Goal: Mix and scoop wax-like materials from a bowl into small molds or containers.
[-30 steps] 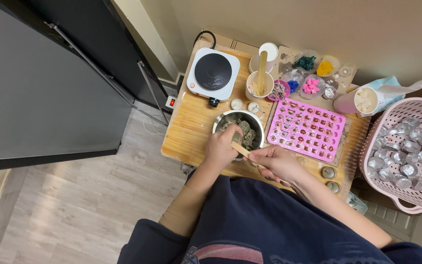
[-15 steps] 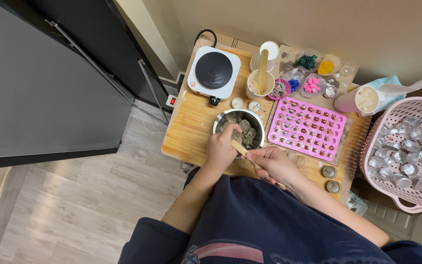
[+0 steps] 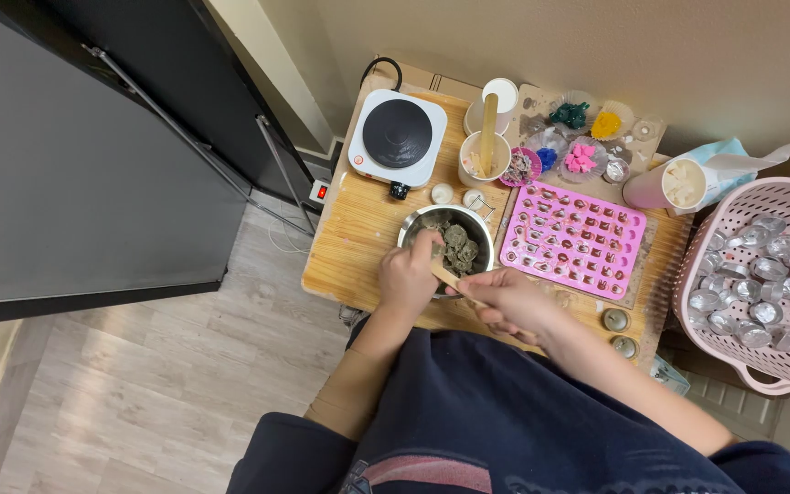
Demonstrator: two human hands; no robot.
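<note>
At the far left a dark cabinet (image 3: 93,155) stands over the pale wood floor (image 3: 139,393), and my wooden counter (image 3: 349,247) begins just right of it. Toward its back edge sits a white hot plate (image 3: 398,137) with a black round top. In front of that is the metal bowl (image 3: 450,245) of grey-brown lumps, near the counter's front edge. My left hand (image 3: 407,274) rests on the bowl's near rim, fingers curled over it and closed on the rim. Just right of it my right hand (image 3: 500,302) has its fingers closed on a wooden stick (image 3: 450,277), whose far end reaches into the bowl. Behind the bowl stands a white cup (image 3: 485,157) with another flat stick upright in it. Right of the bowl lies a pink mould tray (image 3: 573,238) with many small cavities, and behind it small coloured pieces in clear dishes (image 3: 587,137). At the far right a pink basket (image 3: 770,284) holds many small metal cups.
</note>
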